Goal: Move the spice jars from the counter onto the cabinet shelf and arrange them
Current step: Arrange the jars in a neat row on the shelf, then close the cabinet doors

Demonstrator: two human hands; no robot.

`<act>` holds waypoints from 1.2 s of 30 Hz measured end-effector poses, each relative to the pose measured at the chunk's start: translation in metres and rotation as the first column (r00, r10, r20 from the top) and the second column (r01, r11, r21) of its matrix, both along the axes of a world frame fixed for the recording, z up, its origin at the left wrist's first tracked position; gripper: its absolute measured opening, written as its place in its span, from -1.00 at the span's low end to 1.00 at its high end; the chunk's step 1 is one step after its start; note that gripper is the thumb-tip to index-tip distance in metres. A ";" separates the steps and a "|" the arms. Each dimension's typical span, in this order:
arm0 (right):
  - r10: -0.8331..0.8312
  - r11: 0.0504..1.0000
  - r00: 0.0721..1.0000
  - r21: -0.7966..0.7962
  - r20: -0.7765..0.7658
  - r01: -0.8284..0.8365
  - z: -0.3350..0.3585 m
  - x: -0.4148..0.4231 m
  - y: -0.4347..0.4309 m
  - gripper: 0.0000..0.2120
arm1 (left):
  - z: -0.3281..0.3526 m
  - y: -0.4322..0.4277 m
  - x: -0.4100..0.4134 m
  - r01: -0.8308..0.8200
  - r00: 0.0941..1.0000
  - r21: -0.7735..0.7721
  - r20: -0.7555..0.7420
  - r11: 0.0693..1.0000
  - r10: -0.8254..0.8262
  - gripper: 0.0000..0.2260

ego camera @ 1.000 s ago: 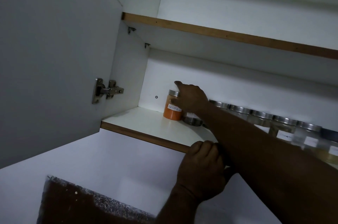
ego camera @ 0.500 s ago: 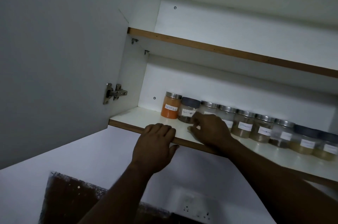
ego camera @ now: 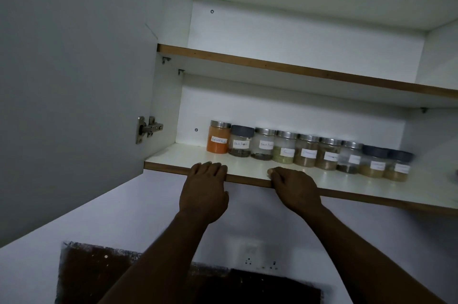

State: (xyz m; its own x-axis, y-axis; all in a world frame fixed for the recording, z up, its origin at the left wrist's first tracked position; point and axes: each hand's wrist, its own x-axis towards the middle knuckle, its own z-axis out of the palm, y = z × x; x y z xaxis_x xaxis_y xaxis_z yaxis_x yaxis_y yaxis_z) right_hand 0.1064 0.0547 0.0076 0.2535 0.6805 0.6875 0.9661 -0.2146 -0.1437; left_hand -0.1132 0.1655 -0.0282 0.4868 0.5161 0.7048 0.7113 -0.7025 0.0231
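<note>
Several labelled spice jars stand in one row along the back of the lower cabinet shelf [ego camera: 171, 156]. The row starts at the left with an orange-filled jar [ego camera: 218, 140], then a black pepper jar [ego camera: 241, 142], and ends at the right with a dark-lidded jar [ego camera: 397, 167]. My left hand [ego camera: 204, 189] hooks its fingers over the shelf's front edge, below the orange jar. My right hand [ego camera: 293, 187] curls over the same edge a little to the right. Neither hand touches a jar.
The cabinet door [ego camera: 74, 80] stands open at the left, with a metal hinge [ego camera: 148, 129] on it. An upper shelf [ego camera: 272, 65] runs above the jars. On the wall below are a switch socket [ego camera: 260, 264] and a dark rough patch [ego camera: 99, 274].
My right hand left the jars at the left end of the row and drew back to the shelf's front edge. My left hand slid left along that edge.
</note>
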 end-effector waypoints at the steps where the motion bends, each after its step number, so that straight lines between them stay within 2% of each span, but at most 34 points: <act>1: 0.008 1.000 1.000 0.030 0.021 -0.009 -0.004 -0.004 -0.005 -0.59 | 0.000 -0.001 -0.001 -0.006 1.000 -0.004 -0.010 1.000 0.006 -0.40; 3: 0.014 0.998 0.996 0.067 0.092 -0.020 -0.013 -0.011 -0.014 -0.59 | 0.000 -0.004 -0.003 -0.017 0.999 -0.005 -0.028 1.000 0.017 -0.39; 6: -0.018 1.000 0.989 0.012 0.147 0.017 -0.024 -0.013 -0.024 -0.56 | 0.000 -0.010 -0.008 -0.036 0.998 -0.009 -0.056 0.999 0.035 -0.37; 16: -0.012 0.982 0.999 -0.186 0.032 0.018 -0.017 -0.021 -0.065 -0.31 | 0.032 -0.050 -0.032 -0.130 0.977 -0.146 -0.189 0.981 0.102 -0.33; 19: 0.020 0.965 0.999 -0.261 0.033 -0.011 -0.013 -0.021 -0.080 -0.31 | 0.028 -0.066 -0.041 -0.111 0.993 -0.307 -0.073 0.945 0.093 -0.24; 23: 0.059 0.981 0.998 -0.186 -0.010 -0.059 -0.008 -0.025 -0.107 -0.37 | 0.019 -0.089 -0.053 -0.149 0.989 -0.214 -0.045 0.965 0.143 -0.22; 29: 0.139 0.983 0.989 -0.109 -0.055 -0.145 -0.023 -0.049 -0.137 -0.63 | 0.010 -0.148 -0.075 -0.153 0.979 -0.280 0.085 0.948 0.184 -0.35; 34: 0.288 0.953 0.957 -0.088 -0.027 -0.289 -0.017 -0.108 -0.140 -0.70 | 0.004 -0.199 -0.125 -0.214 0.907 -0.344 0.276 0.914 0.317 -0.48; 36: 0.366 0.928 0.931 -0.075 -0.008 -0.365 -0.011 -0.139 -0.141 -0.70 | 0.004 -0.219 -0.153 -0.300 0.877 -0.299 0.287 0.906 0.385 -0.52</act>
